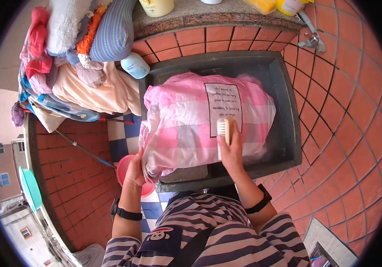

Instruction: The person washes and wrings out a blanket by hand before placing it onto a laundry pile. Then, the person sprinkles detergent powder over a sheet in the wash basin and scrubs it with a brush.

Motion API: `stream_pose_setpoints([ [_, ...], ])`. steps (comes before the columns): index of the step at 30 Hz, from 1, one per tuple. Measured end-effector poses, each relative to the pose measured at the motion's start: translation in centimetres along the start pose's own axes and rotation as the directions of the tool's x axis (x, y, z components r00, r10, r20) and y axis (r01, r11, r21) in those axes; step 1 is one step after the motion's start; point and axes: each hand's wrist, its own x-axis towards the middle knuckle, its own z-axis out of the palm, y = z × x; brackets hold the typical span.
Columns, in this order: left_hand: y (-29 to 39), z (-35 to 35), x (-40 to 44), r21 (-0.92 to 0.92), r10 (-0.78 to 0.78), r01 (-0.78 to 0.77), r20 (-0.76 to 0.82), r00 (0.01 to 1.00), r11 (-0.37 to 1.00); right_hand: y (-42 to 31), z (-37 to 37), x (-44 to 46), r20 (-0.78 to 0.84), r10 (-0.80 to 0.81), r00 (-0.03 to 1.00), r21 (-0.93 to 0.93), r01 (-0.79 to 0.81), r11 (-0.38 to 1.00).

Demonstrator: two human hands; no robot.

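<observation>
A pink and white checked cloth [177, 120] with a black-framed text panel lies bunched in a dark grey sink [291, 129]. My right hand [232, 149] is closed round a scrubbing brush [223, 133], whose white bristles face left over the cloth, near the lower part of the panel. Whether the bristles touch the fabric is hard to tell. At the sink's lower left corner, my left hand [135, 169] grips the cloth's edge, its fingers partly hidden by the fabric.
A blue-white bottle [135, 66] stands at the sink's upper left corner. Piled clothes [97, 84] lie further left. Below them is a red basin [124, 171]. Tubs [157, 6] line the ledge behind, and a tap [313, 40] is at upper right.
</observation>
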Motion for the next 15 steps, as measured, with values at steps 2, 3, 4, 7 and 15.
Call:
stream_pose_setpoints([
  [2, -0.2, 0.6, 1.0, 0.212, 0.237, -0.209, -0.115, 0.965, 0.955, -6.2, 5.2, -2.1, 0.247, -0.394, 0.885, 0.143, 0.369, 0.919],
  [3, -0.3, -0.1, 1.4, 0.422, 0.419, -0.321, -0.164, 0.893, 0.848, -8.4, 7.3, -3.4, 0.277, -0.581, 0.766, 0.174, 0.554, 0.814],
  [4, 0.3, -2.8, 1.0, 0.246, 0.427, -0.403, -0.049, 0.903, 0.881, -8.5, 9.7, -4.5, 0.25, -0.707, 0.662, 0.205, 0.678, 0.706],
  [7, 2.8, 4.9, -2.9, 0.385, 0.574, -0.485, -0.159, 0.803, 0.785, 0.3, 9.0, 2.0, 0.225, -0.644, 0.731, -0.195, 0.682, 0.705],
  [15, 2.5, 2.1, -0.6, 0.35, 0.52, -0.447, -0.15, 0.841, 0.823, 6.0, 5.9, 6.5, -0.072, -0.012, 0.997, -0.308, -0.011, 0.951],
])
